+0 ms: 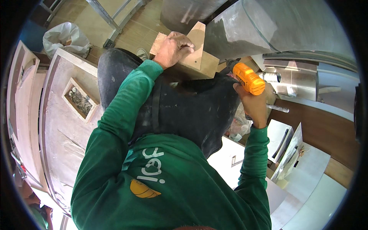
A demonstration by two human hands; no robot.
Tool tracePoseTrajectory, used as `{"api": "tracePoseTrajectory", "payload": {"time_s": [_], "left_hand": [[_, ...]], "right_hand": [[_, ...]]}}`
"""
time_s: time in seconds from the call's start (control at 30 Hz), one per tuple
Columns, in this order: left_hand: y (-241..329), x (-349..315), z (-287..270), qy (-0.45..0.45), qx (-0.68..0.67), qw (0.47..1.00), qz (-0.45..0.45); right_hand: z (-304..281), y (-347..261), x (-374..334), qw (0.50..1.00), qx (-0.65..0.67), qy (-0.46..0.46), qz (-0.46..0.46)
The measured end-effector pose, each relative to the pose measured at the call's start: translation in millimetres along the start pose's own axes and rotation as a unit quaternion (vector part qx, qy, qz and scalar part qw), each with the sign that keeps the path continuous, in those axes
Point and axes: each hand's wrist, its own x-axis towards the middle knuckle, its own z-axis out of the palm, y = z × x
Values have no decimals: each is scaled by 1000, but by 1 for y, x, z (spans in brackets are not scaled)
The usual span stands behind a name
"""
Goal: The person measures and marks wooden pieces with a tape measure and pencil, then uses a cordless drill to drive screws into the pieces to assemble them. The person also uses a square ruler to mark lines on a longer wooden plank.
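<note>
My left hand (174, 50) is closed, its curled fingers pressing a flat triangular wooden piece (198, 38) against a pale wooden block (209, 66). A small dark spot or hole shows near the lower end of the triangle. The block rests on or just above my dark-trousered lap (180, 111), and part of it lies hidden under the hand. Wrapped round the handle of an orange cordless drill (248, 78), my right hand (253, 102) is to the right of the block. The drill's dark front end points toward the block's right end, apparently apart from it.
On a dusty board (71, 134) at left sits a wooden tray (69, 98) of small metal fasteners. Behind it are a white sack (65, 38) and ladder legs (109, 19). Large metal sheets (249, 27) curve across the far right. White cabinet parts (303, 172) lie lower right. Another person appears lower left.
</note>
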Motion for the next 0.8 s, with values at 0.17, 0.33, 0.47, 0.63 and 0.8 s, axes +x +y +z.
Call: {"api": "tracePoseTrajectory", "payload": {"time_s": [0.17,0.33,0.47,0.63,0.8], "left_hand": [[-4,0,4,6,0,1000,-3],[-7,0,1,11,-2,1000,-5],[-6,0,2,5,20,1000,16],[-11,-1,5,10,3,1000,18],[-11,-1,1,7,7,1000,22]], "right_hand": [[-6,-33,24,985,135,-103,38],[2,-57,59,966,172,-190,-19],[4,-58,81,962,147,-230,-13],[-6,-71,82,962,134,-236,-11],[-11,-85,79,962,121,-246,-11]]}}
